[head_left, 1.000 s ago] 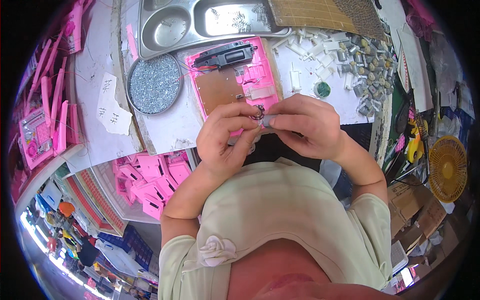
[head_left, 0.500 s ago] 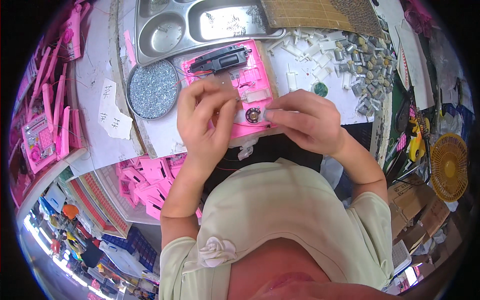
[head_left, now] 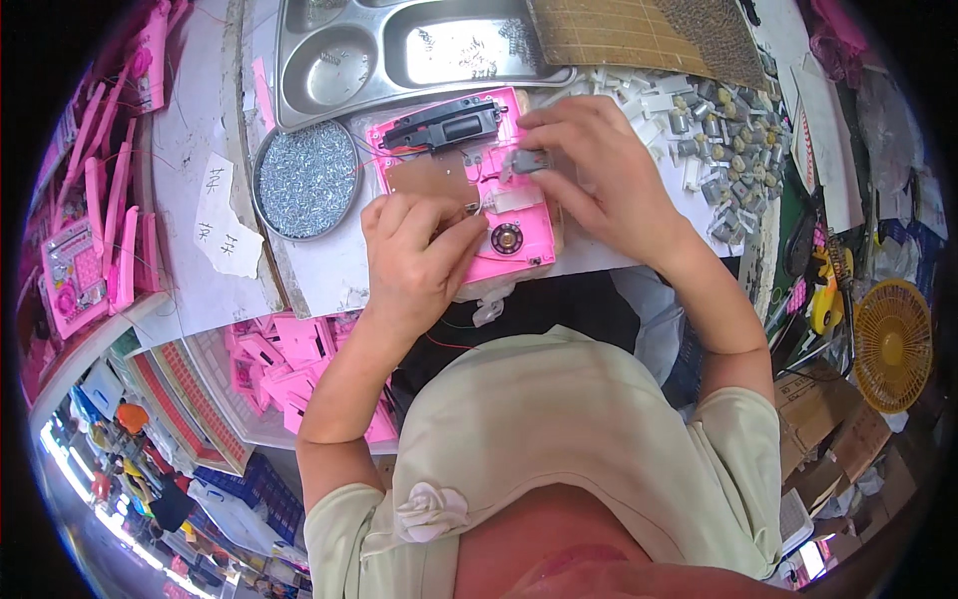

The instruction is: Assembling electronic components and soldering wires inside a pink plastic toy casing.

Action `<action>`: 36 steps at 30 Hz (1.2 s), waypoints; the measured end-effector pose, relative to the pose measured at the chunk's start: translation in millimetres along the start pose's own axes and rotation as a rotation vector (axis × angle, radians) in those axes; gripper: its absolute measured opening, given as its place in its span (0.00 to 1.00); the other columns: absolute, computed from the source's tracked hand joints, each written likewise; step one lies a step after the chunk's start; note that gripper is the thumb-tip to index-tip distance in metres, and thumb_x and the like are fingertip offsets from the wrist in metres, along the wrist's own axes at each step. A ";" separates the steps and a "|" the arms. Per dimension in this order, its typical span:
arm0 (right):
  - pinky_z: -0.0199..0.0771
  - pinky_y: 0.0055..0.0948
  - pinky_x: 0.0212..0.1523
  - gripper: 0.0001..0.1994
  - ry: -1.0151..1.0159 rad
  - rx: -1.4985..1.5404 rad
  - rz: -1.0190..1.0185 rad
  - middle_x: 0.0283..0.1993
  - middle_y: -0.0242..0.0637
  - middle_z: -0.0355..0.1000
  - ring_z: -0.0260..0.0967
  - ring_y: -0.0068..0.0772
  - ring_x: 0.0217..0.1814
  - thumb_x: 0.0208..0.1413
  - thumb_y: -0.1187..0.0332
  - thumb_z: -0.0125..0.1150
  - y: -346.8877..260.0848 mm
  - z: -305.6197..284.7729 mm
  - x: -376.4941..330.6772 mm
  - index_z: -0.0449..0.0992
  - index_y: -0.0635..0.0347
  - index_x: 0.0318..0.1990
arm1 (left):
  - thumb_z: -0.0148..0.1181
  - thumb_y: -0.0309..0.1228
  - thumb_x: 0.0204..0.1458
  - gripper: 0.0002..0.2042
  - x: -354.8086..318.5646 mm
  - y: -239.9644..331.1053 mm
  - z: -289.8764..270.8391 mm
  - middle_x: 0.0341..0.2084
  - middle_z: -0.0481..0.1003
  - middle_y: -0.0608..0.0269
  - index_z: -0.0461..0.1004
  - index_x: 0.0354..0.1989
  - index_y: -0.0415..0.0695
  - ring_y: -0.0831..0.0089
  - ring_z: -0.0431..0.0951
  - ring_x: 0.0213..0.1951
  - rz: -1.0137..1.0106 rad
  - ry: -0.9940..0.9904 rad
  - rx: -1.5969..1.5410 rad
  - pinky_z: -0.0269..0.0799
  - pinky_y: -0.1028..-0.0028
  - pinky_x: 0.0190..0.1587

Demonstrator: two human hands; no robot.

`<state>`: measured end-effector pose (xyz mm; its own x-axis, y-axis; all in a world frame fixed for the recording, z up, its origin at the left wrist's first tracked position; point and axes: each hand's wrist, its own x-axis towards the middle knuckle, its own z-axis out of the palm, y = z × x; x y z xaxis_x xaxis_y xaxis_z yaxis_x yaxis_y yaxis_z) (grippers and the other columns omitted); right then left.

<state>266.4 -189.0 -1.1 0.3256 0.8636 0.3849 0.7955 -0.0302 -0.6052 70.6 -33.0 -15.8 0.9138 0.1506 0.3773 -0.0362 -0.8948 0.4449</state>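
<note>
A pink plastic housing (head_left: 540, 226) lies on the table in front of me. It holds a black mechanism (head_left: 454, 127) at its far side, a brown circuit board (head_left: 431, 178), a round black speaker (head_left: 507, 239) and a clear-white block (head_left: 517, 197). My right hand (head_left: 624, 185) comes over the housing's right side, thumb and fingers around a small grey motor (head_left: 529, 162). Over the near left part, my left hand (head_left: 411, 245) is closed in a pinch beside the circuit board, close to thin wires. What its fingertips hold is too small to make out.
A round dish of small screws (head_left: 306, 180) stands left of the housing, a steel compartment tray (head_left: 382, 70) beyond it. White plastic parts (head_left: 654, 103) and a heap of grey motors (head_left: 733, 150) lie right. Pink housings (head_left: 299, 364) fill a bin below the table's left edge.
My right hand has moved away from the speaker, up to the housing's far right, with the grey motor. My left hand has shifted slightly nearer to me, uncovering the circuit board.
</note>
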 end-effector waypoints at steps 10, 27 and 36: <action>0.67 0.41 0.58 0.12 -0.148 -0.134 0.034 0.52 0.39 0.70 0.60 0.49 0.56 0.46 0.72 0.70 0.0 12.3 14.8 0.80 0.57 0.40 | 0.72 0.28 0.44 0.11 -2.9 -4.1 -2.2 0.33 0.75 0.67 0.80 0.38 0.47 0.65 0.74 0.38 -0.034 -0.073 -0.176 0.64 0.63 0.46; 0.67 0.41 0.59 0.11 -0.195 -0.149 0.060 0.50 0.39 0.71 0.62 0.50 0.56 0.45 0.71 0.70 -2.8 3.5 27.2 0.83 0.55 0.39 | 0.70 0.35 0.48 0.09 -4.0 -40.0 -14.4 0.30 0.71 0.70 0.81 0.37 0.52 0.68 0.71 0.38 -0.177 0.144 0.273 0.53 0.62 0.49; 0.74 0.40 0.53 0.12 -0.078 -0.115 -0.299 0.53 0.33 0.74 0.65 0.47 0.59 0.37 0.74 0.71 -16.4 45.2 64.0 0.82 0.54 0.34 | 0.69 0.28 0.48 0.07 -6.1 -26.7 -7.0 0.30 0.74 0.68 0.78 0.34 0.48 0.66 0.72 0.37 -0.195 0.167 0.179 0.55 0.64 0.46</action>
<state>251.1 -110.4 2.1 0.0323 0.8787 0.4762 0.9038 0.1778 -0.3894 63.1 -7.1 -24.2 0.8167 0.3806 0.4338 0.2188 -0.8998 0.3776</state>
